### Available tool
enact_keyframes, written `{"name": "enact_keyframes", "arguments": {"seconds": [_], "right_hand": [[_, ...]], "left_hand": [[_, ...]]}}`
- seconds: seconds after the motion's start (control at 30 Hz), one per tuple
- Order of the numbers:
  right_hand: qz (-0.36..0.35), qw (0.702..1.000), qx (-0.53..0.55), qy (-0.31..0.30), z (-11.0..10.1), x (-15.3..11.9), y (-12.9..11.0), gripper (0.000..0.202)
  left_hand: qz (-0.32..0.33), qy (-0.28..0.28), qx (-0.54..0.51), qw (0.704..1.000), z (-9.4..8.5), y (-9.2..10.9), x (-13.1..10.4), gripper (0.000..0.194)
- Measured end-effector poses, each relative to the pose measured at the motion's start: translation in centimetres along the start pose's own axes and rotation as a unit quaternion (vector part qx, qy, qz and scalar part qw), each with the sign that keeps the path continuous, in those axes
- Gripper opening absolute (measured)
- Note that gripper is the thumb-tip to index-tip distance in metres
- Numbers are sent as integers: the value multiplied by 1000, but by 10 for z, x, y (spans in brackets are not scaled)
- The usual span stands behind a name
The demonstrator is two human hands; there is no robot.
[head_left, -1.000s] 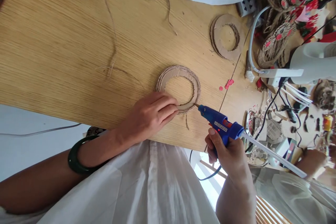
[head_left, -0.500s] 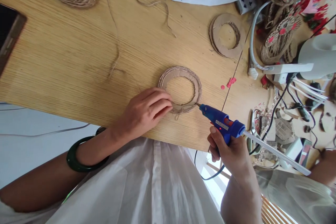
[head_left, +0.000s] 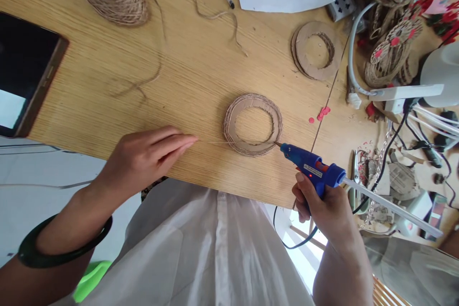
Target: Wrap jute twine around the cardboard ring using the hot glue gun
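My right grip (head_left: 324, 205) is closed around the handle of a blue glue gun (head_left: 308, 165), thumb laid along its rear. My left grip (head_left: 148, 153) has its fingertips pinched on a thin strand (head_left: 217, 142); whether that is glue or fine fibre I cannot tell. The strand runs almost straight over the near part of a twine-edged cardboard ring (head_left: 230, 126) to the gun's nozzle. The ring lies flat before me, between my two grips, its face bare card. The nozzle is at its near right edge; whether it touches, I cannot tell.

I take this as a gluing step at the ring's rim. The next move, I judge, calls for a steady nozzle and for fingers kept clear of the hot tip.

My right forearm rises from the lower right, the gun aimed leftward. My left one reaches in from the lower left, back of the hand uppermost, a dark green bangle (head_left: 30, 248) around it.

Farther out on the counter (head_left: 190, 81) lie stacked cardboard rings (head_left: 303, 55), red dots (head_left: 324, 112) and a ball of twine (head_left: 118, 7).
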State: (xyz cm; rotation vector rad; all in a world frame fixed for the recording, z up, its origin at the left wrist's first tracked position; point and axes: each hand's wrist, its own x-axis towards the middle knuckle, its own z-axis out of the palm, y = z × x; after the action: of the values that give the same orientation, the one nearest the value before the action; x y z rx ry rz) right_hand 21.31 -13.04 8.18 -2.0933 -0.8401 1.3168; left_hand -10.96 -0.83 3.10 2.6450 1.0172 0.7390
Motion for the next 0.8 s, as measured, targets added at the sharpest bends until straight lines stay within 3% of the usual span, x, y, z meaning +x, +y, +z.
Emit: {"name": "enact_keyframes", "arguments": {"seconds": [0.23,0.4,0.53,0.67,0.8], "right_hand": [[9,1000,13,5,5,-3,-9,44],[11,1000,14,14,6,-3,-7,43],[6,1000,7,17,7,-4,-7,44],[0,999,-41,13,6,-4,-9,46],[-3,998,-57,12,6,-5,-10,47]], "left_hand": [[-55,-18,67,996,-13,-18,-16,11],[-120,40,105,986,-11,-26,-10,8],[-111,46,93,988,-8,-31,-4,11],[-90,81,50,991,-3,-19,14,25],[-39,79,-15,996,14,9,43,18]]}}
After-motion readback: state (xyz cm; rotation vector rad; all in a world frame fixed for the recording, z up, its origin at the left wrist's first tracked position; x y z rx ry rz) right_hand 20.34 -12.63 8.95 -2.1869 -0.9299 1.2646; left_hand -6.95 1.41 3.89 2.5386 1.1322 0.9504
